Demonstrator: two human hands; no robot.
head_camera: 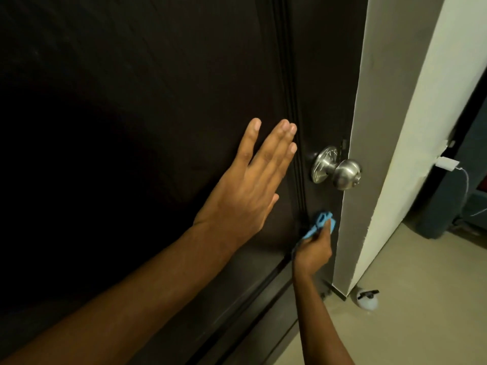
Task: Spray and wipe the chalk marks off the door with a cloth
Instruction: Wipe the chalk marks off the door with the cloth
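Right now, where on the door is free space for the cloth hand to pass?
Free: the dark strip between the cloth and the knob above it, and the wide panel left of the left hand. Crowded: around the knob, close to the door edge, and where the left hand rests flat. The right hand grips the cloth.

The flat wooden door [158, 101] is dark brown, the crumpled cloth [320, 223] light blue, the round metal knob [345, 173] silver, the wall [411, 127] white.
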